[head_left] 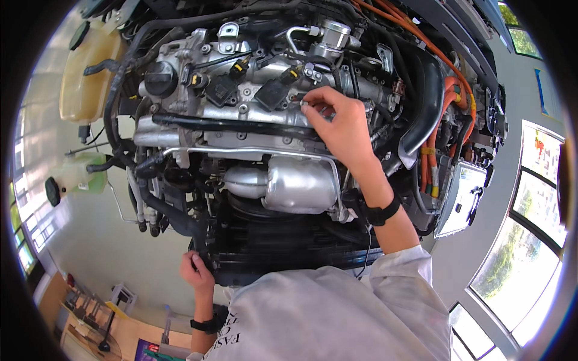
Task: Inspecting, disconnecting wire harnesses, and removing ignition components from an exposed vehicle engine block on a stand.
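My right hand (341,123) reaches over the top of the engine (265,102), its thumb and index finger pinched together. A small shiny bit shows at the fingertips, too small to name. Just left of them sits a black ignition coil (272,94) with a yellow-marked plug, and a second black coil (221,91) lies further left. Below the hand runs a black pipe (235,124) across the silver engine cover. My left hand (197,272) is curled closed by the lower left corner of the black radiator frame (241,272); what its fingers hold, if anything, is hidden.
A silver heat shield (301,185) bulges out in front. Orange cables (432,162) and a thick black air duct (424,90) stand at the right. On the left hang a yellowish coolant tank (90,72) and a smaller pale green reservoir (84,174). A black oil cap (161,79) tops the engine.
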`<state>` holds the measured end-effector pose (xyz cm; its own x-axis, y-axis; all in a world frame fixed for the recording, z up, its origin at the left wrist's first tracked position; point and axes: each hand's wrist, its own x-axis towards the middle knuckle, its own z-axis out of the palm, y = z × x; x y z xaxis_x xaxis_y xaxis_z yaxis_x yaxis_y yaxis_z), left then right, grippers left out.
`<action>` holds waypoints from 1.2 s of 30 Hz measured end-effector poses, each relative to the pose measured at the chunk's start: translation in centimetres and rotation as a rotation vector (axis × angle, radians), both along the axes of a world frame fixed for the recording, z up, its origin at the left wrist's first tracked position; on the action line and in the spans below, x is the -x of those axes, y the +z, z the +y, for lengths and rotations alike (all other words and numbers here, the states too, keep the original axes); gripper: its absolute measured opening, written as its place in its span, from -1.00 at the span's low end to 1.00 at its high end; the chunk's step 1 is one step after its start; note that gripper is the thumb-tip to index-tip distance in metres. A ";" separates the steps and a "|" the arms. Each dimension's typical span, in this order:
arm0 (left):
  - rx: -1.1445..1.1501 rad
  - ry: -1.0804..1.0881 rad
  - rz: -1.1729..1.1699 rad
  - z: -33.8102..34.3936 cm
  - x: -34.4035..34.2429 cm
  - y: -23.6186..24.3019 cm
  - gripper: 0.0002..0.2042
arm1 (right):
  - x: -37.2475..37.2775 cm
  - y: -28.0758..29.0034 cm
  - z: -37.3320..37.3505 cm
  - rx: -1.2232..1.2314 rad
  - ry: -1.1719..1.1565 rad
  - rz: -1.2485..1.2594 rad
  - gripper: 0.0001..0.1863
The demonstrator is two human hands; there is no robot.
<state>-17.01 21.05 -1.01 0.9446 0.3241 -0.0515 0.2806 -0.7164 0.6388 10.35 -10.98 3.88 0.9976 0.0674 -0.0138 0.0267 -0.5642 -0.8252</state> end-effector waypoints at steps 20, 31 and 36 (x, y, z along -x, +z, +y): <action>0.072 0.028 0.040 -0.2 0.0 0.4 -0.87 | -0.4 -1.3 1.9 0.265 0.154 -0.128 -0.90; 0.121 0.017 -0.054 -0.3 -0.1 0.8 -0.89 | -0.4 -1.5 3.3 0.681 0.188 -0.207 -0.82; 0.131 0.020 -0.131 -0.1 0.1 0.9 -0.90 | -0.4 -0.3 4.3 0.964 0.224 -0.073 -0.74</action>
